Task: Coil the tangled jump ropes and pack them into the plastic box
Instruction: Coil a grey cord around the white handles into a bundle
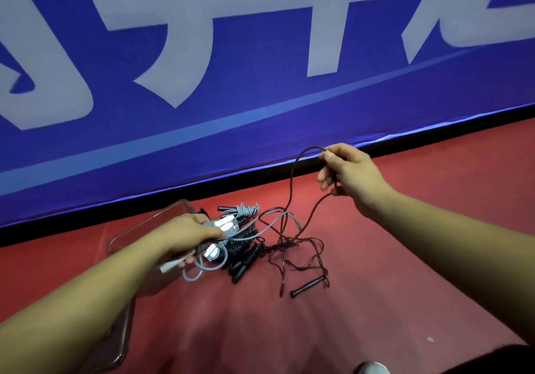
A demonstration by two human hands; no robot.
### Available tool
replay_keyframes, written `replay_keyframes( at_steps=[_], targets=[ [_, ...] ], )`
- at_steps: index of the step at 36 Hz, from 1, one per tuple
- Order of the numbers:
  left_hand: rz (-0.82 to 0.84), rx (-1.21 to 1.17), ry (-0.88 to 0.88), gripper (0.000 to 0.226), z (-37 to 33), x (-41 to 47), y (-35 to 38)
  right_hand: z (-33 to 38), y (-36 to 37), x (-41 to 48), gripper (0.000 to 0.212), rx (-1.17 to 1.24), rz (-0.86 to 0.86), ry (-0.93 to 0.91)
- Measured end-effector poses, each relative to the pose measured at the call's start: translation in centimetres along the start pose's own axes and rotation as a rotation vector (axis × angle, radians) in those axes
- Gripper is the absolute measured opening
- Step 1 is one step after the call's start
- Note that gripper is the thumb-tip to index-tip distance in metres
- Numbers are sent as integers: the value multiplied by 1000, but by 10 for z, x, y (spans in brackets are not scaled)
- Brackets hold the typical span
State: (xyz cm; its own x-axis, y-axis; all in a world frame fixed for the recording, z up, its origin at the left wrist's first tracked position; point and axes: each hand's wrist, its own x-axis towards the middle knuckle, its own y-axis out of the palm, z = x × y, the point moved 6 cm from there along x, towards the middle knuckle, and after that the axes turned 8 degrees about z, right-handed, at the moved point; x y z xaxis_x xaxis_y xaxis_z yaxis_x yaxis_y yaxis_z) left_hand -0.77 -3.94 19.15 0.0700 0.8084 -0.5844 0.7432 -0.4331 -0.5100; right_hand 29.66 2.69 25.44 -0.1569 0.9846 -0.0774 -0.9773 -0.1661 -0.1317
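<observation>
Red flooring runs up to a blue banner with large white characters; on it lies a tangle of jump ropes. Left hand curls its fingers around a grey rope bundled with white handles, holding it just above the near end of the clear plastic box; the box sits on the floor under that forearm, left of the pile. Right hand is raised near the banner's lower edge, thumb and fingers pinching a thin dark rope; the cord arches out of the pinch and trails down into loose loops on the floor, where its black handle lies; a black spiral-wound rope rests between the grey bundle and those loops.
</observation>
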Motion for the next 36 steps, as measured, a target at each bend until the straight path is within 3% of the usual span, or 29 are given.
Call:
replay_keyframes(
  at_steps=[5, 7, 9, 12, 15, 17, 19, 22, 24, 26, 29, 32, 36],
  targets=[
    [152, -423, 292, 19, -43, -8, 3, -3, 12, 2, 12, -343, 78, -47],
    [285, -568, 405, 27, -64, -17, 5, -6, 15, 3, 14, -497, 110, -44],
    [363, -622, 488, 36, -78, -24, 5, -6, 17, 3, 16, -505, 133, -27],
    [343, -570, 495, 39, -81, -26, 3, -2, 24, -1, 12, -329, 224, 13],
    [246, -327, 450, 35, -73, -26, 8, 7, 33, -6, 12, -71, 331, 34],
    [218, -337, 417, 39, -66, -24, 12, 13, 35, -7, 10, -28, 326, 29],
    [252, -484, 428, 43, -65, -24, 15, 14, 32, -5, 10, -122, 258, 32],
    [355, -745, 472, 50, -76, -28, 12, 8, 24, 1, 16, -543, 192, -12],
    [433, -839, 521, 49, -91, -34, 10, 3, 25, 1, 47, -825, 262, -21],
    [482, -879, 549, 52, -103, -43, 10, 1, 39, -7, 67, -804, 416, -2],
    [506, -901, 574, 53, -114, -50, 10, 5, 70, -23, 57, -650, 579, -17],
    [518, -933, 615, 46, -122, -54, 9, -6, 89, -27, 41, -610, 580, 11],
    [467, -1014, 645, 31, -128, -59, 1, -39, 95, -33, 45, -702, 577, 195]
  ],
)
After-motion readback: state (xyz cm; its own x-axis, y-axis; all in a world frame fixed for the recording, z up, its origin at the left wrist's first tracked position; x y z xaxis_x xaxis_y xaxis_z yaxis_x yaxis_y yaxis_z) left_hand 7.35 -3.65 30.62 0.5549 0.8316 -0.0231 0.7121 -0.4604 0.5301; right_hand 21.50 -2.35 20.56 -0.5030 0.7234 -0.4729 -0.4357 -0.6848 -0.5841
